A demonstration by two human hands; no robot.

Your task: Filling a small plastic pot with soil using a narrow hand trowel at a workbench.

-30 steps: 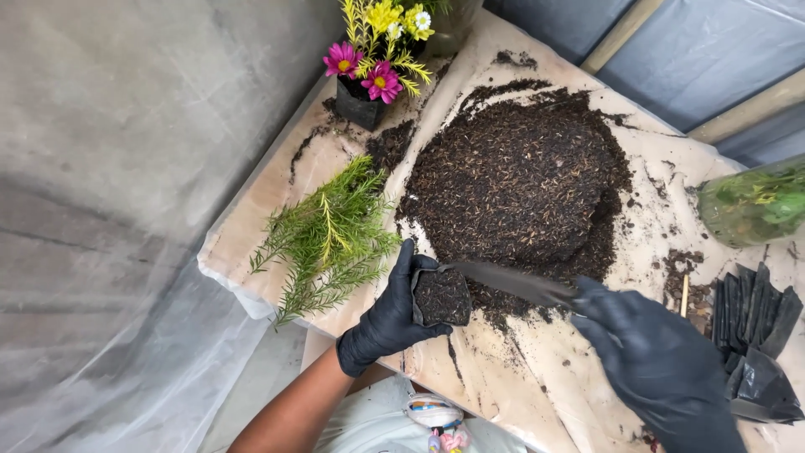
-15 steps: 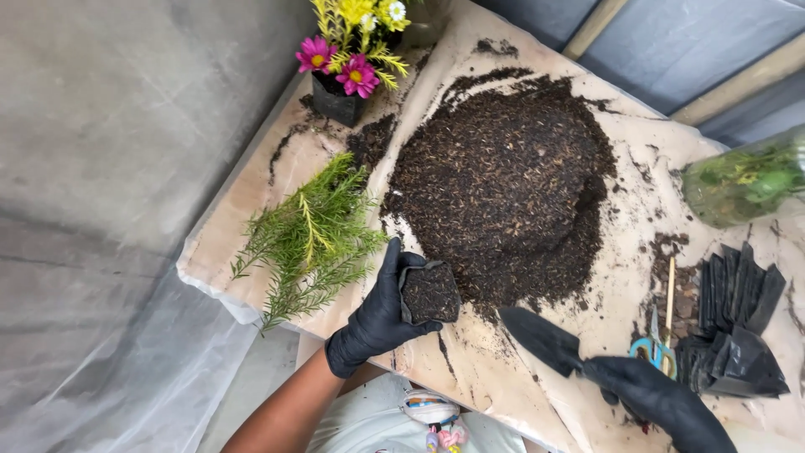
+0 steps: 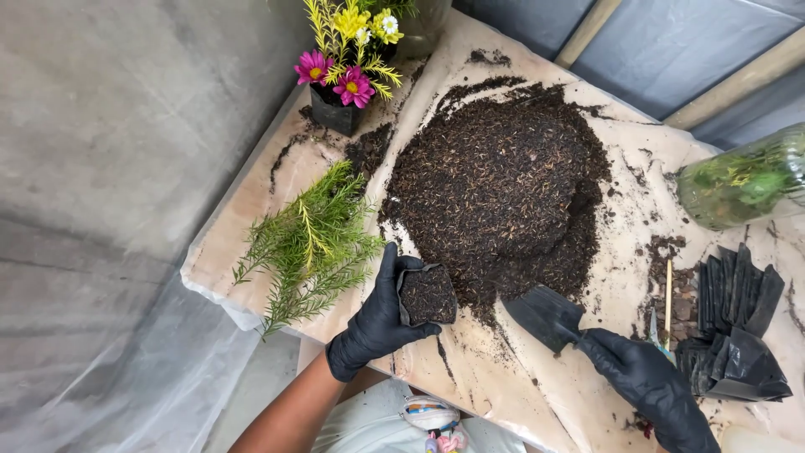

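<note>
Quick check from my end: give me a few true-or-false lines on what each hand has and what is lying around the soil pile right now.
1. The left hand holds a small black grow bag filled with soil. True.
2. The right hand holds a pair of scissors. False: it grips a dark trowel.
3. The trowel blade is buried in the soil pile. False: it lies just clear of the pile's near edge.
4. Green cuttings lie to the left of the pile. True.
5. The potted flowers stand at the table's near edge. False: they stand at the far end.
</note>
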